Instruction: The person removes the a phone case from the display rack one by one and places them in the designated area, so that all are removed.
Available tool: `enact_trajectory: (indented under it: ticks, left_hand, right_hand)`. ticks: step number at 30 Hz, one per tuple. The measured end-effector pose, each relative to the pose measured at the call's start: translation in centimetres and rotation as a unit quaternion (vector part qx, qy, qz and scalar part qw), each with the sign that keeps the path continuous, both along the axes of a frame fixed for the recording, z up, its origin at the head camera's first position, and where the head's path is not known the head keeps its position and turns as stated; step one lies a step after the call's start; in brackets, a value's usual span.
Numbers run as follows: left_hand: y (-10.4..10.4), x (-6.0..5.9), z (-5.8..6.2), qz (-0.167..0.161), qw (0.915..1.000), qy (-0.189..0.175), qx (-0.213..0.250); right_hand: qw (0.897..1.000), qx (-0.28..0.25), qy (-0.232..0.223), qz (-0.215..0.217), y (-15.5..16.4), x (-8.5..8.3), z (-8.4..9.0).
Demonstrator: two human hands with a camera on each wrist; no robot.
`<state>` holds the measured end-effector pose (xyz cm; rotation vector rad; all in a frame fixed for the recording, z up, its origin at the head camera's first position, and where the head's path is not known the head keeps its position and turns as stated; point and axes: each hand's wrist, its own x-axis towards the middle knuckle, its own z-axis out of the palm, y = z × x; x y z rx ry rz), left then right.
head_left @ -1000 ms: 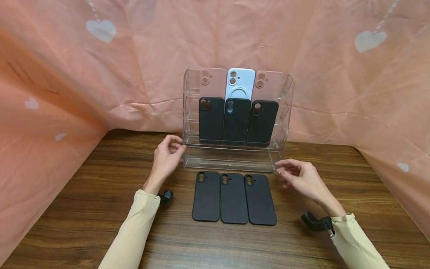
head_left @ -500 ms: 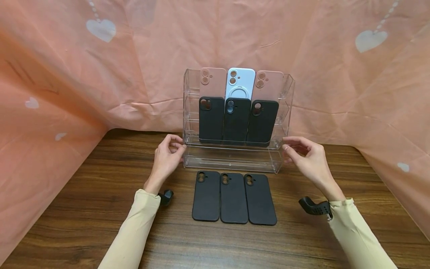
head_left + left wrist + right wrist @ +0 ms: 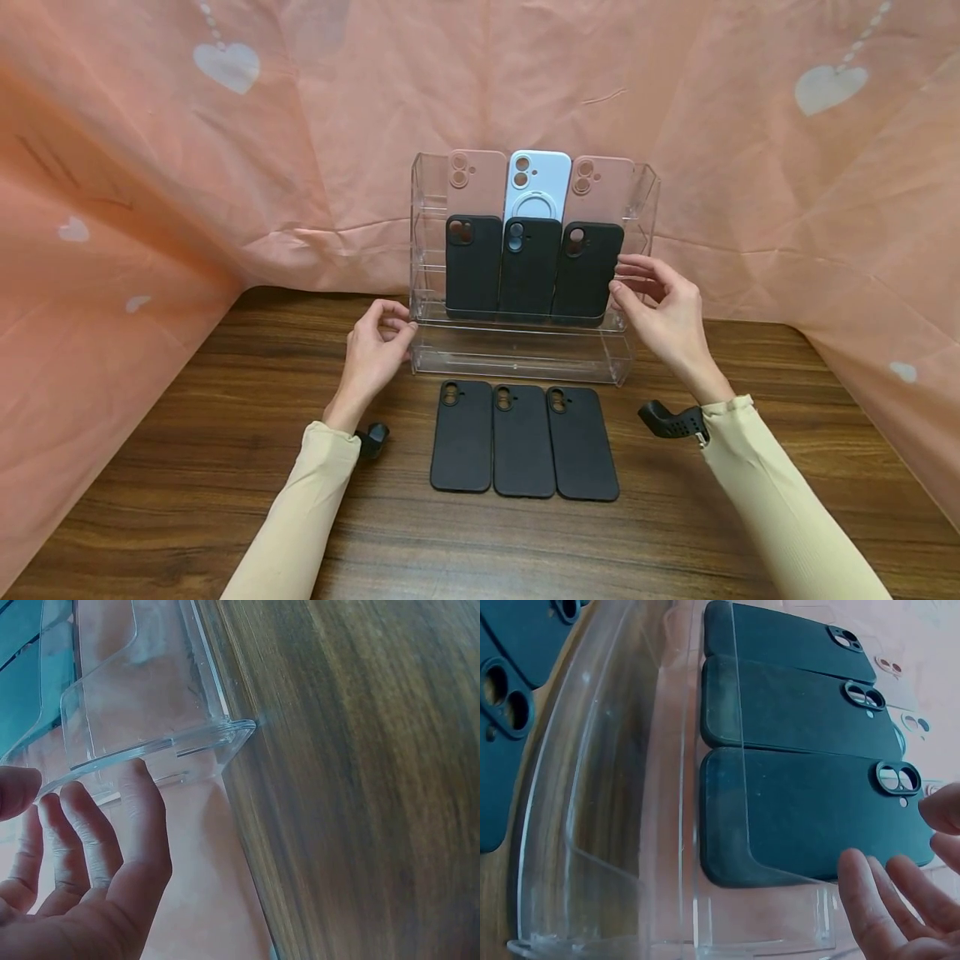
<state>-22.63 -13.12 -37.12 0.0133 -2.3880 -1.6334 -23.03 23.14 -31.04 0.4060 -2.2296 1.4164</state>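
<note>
Clear acrylic rack (image 3: pixel 525 354) upright on table; rightmost black case (image 3: pixel 587 271) leaning, middle tier.

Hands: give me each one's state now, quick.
Left hand: open, fingers loosely curled by the clear rack's left end, gripping nothing.
Right hand: open, next to the right black case, holding nothing.

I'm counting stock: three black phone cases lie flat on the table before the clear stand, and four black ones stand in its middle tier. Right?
Not quite. The head view shows three black cases standing in the middle tier of the clear stand, not four. Three black phone cases do lie flat on the table before it.
</note>
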Motion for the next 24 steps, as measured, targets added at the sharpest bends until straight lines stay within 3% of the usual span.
enact_trajectory:
  ticks: [7,18,24]
  left_hand:
    - [-0.1,0.1,0.0,-0.001,1.0000,-0.004,0.002]
    - [-0.2,-0.1,-0.1,-0.005,0.9999,-0.008,0.009]
    - [-0.2,-0.2,-0.1,-0.007,0.9999,-0.010,0.012]
  right_hand:
    - [1.000,-0.023,-0.001,-0.016,-0.6,-1.0,0.2]
    - [0.998,-0.005,0.007,-0.070,-0.9,-1.4,0.7]
    - [0.993,0.054,-0.012,-0.101,-1.0,-1.6,1.1]
